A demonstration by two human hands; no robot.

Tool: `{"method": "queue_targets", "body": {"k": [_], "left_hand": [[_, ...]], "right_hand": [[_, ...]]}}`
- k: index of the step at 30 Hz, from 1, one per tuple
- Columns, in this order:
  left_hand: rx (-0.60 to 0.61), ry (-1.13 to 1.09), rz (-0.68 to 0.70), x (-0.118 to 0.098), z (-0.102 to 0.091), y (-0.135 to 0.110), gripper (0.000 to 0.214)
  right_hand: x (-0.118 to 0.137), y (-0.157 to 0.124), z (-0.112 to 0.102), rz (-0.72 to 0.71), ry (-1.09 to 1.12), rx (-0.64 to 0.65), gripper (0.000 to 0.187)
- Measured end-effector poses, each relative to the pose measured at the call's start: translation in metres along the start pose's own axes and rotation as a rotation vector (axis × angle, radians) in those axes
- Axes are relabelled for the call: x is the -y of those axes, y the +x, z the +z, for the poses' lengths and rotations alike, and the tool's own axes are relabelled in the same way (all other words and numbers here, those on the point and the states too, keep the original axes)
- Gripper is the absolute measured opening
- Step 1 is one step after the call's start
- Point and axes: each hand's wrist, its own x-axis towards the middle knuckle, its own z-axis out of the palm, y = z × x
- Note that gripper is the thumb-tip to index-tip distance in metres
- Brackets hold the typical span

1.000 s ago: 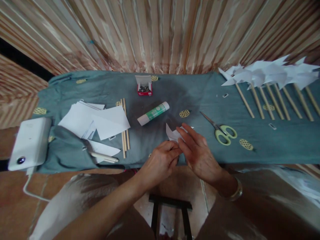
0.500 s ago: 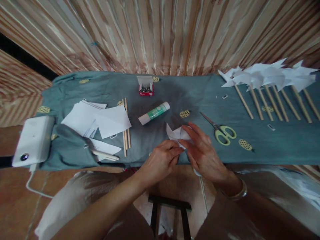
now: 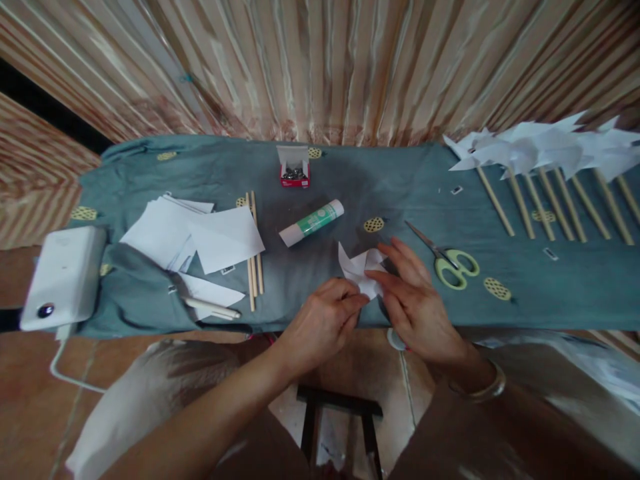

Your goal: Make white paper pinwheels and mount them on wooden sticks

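Note:
A white paper pinwheel (image 3: 354, 266) with folded points is between my hands at the table's front edge. My left hand (image 3: 325, 313) is closed, pinching the pinwheel's lower left edge between thumb and fingers. On the other side, my right hand (image 3: 417, 310) has its fingertips on the pinwheel, the index finger at its middle and another at its upper right fold. Green-handled scissors (image 3: 447, 263) lie just right of my right hand. A glue stick (image 3: 313, 222) with a green label lies beyond the pinwheel.
An open red box (image 3: 295, 175) of small metal pieces stands at the back. On the left are white paper sheets (image 3: 227, 240), wooden sticks (image 3: 253, 273), a pen (image 3: 213, 307) and a white device (image 3: 65, 277) with a cable. Several finished pinwheels on sticks (image 3: 545, 150) lie at right.
My right index finger has moved up onto the pinwheel's middle, so more of the pinwheel shows. My left hand keeps its pinch. The view has shifted slightly.

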Motion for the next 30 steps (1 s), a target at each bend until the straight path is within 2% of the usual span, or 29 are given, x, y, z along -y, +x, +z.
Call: {"method": "queue_targets", "body": {"k": [12, 17, 20, 22, 26, 30], "left_hand": [[-0.024, 0.015, 0.013, 0.001, 0.001, 0.0, 0.025], [-0.042, -0.027, 0.007, 0.0, 0.0, 0.001, 0.026], [-0.041, -0.038, 0.001, -0.001, -0.001, 0.001, 0.026], [-0.047, -0.045, 0.0, -0.001, -0.001, 0.001, 0.025], [-0.059, -0.078, -0.025, -0.002, -0.002, 0.0, 0.025], [-0.08, -0.112, -0.015, -0.003, -0.005, 0.002, 0.024]], "right_hand": [[0.004, 0.0, 0.009, -0.094, -0.121, -0.005, 0.03], [0.005, 0.001, -0.001, -0.037, 0.001, 0.003, 0.046], [0.003, 0.004, -0.01, 0.0, -0.007, -0.047, 0.046], [0.001, 0.007, -0.013, 0.073, -0.049, -0.08, 0.044], [-0.001, 0.011, -0.012, 0.223, -0.024, -0.075, 0.051], [-0.001, 0.013, -0.008, 0.278, 0.022, -0.062, 0.053]]}}
